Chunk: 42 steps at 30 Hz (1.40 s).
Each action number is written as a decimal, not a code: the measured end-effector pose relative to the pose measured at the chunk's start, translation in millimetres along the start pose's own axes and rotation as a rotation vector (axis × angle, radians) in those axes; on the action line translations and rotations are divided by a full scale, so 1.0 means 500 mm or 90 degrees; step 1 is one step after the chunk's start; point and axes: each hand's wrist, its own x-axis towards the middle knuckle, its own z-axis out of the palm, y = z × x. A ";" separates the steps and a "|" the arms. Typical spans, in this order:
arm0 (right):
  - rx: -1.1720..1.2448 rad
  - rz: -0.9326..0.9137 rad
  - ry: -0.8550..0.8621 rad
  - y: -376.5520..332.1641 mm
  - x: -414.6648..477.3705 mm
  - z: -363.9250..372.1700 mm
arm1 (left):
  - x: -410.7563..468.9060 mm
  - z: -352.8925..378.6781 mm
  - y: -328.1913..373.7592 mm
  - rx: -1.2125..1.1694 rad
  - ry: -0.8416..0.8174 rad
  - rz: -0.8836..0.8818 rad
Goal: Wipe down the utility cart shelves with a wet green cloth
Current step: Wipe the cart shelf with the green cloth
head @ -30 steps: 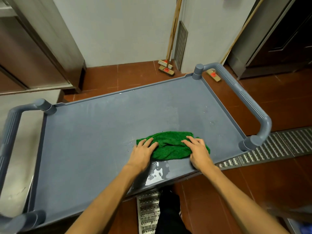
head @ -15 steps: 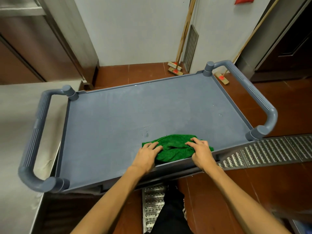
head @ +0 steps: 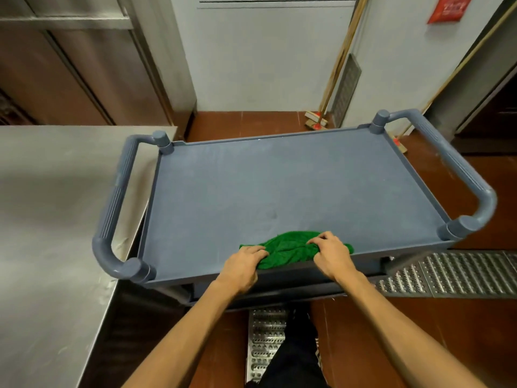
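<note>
i see the green cloth (head: 291, 247) creased at 6 o'clock on the cart shelf (head: 279, 186), left hand (head: 243, 266) and right hand (head: 331, 254) gripping it; it's dragged nearer than before.

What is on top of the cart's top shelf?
A bunched green cloth at the near edge of the top shelf, gripped by the left hand and right hand. The surface under it is hidden.

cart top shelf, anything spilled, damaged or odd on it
No spill or damage. Just a small dark smudge on the top shelf beyond the green cloth, which lies bunched at the near rim.
</note>
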 end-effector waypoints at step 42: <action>0.267 0.028 -0.007 -0.014 0.266 -0.145 | 0.228 -0.183 -0.096 -0.300 0.052 -0.274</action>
